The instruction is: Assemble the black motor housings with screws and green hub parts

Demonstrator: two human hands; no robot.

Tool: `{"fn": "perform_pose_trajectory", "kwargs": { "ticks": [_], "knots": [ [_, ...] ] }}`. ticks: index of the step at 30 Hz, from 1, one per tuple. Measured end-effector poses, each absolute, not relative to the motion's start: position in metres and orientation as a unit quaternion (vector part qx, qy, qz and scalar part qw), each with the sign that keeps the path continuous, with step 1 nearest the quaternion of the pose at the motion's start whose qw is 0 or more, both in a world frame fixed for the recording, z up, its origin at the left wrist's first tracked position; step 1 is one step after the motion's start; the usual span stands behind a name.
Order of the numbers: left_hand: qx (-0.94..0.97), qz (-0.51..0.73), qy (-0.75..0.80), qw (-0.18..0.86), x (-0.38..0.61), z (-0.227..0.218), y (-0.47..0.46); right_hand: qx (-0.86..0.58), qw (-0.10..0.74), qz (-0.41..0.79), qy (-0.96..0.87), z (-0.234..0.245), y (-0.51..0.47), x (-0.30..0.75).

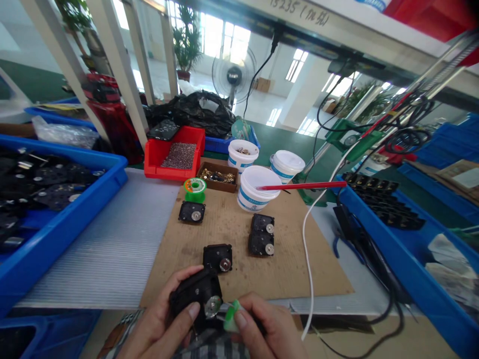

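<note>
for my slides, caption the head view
Left hand holds a black housing; right hand holds a green piece by its metal disc

Bench top covered with a ribbed translucent plastic sheet [105,244], brown cardboard mat [299,254] laid over it. On the mat: four black square housings [191,211] with metal hubs, two side by side right of centre, one near the front edge, one back left. Green solder spool [195,190] behind the back-left housing. White plastic tub [256,189] mid-back, brown tray of brass parts [217,177] beside it. Two more white tubs [287,166] behind the mat's back edge. Red bin of dark granules [174,154] back left of the mat, blue bins [63,199] on either side. White cable [306,249] runs along the mat's right side.
</note>
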State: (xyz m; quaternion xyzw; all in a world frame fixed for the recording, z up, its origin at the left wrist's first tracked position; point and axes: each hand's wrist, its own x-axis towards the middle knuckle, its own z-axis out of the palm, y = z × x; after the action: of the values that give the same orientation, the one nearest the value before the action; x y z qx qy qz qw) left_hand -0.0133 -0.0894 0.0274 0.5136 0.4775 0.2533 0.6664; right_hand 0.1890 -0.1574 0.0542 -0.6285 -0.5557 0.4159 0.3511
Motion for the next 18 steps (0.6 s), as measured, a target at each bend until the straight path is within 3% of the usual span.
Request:
{"fn": "perform_pose_trajectory", "kwargs": {
  "ticks": [5, 18],
  "knots": [
    [0.521, 0.27, 0.512, 0.628, -0.007, 0.03, -0.096, -0.655, 0.299, 0.44, -0.537, 0.055, -0.155, 0.18],
    [0.58, 0.266, 0.547, 0.542, -0.008, 0.046, -0.097, -0.639, 0.286, 0.425, -0.574, 0.052, -0.153, 0.183]
  ]
}}
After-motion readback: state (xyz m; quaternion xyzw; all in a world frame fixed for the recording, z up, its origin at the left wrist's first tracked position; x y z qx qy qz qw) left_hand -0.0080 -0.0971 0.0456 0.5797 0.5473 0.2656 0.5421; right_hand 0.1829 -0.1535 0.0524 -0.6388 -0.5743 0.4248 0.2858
